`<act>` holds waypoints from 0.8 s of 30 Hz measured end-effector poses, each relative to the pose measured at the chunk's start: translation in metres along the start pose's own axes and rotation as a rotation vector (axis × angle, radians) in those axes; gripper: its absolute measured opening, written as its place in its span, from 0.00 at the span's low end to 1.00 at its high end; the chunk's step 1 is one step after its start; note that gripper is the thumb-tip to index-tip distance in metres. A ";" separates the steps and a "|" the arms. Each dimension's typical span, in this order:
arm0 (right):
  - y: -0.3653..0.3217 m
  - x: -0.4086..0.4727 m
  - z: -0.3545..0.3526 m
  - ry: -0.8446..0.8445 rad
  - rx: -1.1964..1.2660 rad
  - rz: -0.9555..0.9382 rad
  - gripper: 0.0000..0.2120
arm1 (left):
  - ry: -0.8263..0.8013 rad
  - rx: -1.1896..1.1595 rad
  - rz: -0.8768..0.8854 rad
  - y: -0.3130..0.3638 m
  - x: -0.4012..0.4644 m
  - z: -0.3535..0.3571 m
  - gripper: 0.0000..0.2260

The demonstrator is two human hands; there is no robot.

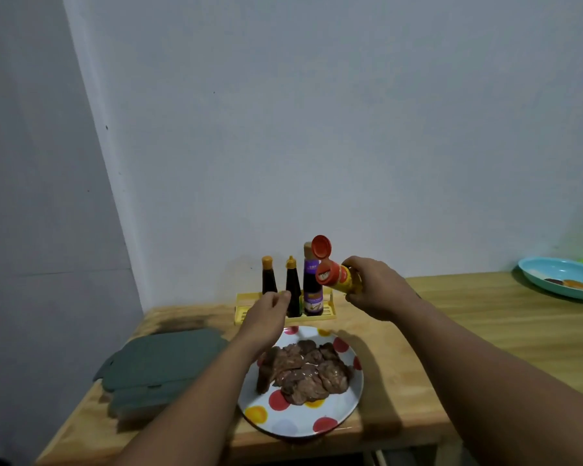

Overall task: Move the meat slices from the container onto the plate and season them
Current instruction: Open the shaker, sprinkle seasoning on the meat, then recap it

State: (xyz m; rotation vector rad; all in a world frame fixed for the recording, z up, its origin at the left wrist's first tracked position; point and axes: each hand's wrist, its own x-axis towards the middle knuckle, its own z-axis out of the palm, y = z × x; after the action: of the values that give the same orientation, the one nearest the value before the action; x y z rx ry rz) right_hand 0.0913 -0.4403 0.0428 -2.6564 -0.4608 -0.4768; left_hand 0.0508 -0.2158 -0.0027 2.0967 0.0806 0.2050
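Note:
Several brown meat slices (303,371) lie piled on a white plate (290,422) with red and yellow dots, at the table's front. My right hand (377,290) grips a yellow seasoning shaker (340,279) above and behind the plate. The shaker is tipped to the left, its red flip lid open and standing up. My left hand (266,314) hovers over the plate's far left rim, fingers loosely curled, holding nothing. The container (159,364) sits left of the plate under a dark grey-green lid.
A yellow rack (327,314) behind the plate holds three dark sauce bottles (292,290). A light blue plate (559,280) with two small food pieces sits at the far right of the wooden table (485,331). Walls close in behind and to the left.

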 end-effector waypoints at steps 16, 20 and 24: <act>-0.001 0.020 -0.034 0.178 -0.733 -0.337 0.22 | 0.171 0.343 0.035 -0.119 -0.031 0.030 0.26; -0.001 0.025 -0.040 0.169 -0.859 -0.385 0.23 | 0.185 0.221 -0.016 -0.129 -0.029 0.029 0.27; -0.001 0.028 -0.045 0.175 -0.906 -0.412 0.24 | 0.213 0.168 -0.061 -0.134 -0.030 0.028 0.27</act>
State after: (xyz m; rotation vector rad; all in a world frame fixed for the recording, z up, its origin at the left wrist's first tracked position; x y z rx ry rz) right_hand 0.1043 -0.4525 0.0927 -3.3034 -0.9130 -1.2891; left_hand 0.0295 -0.1756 -0.1348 2.2296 0.2979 0.3958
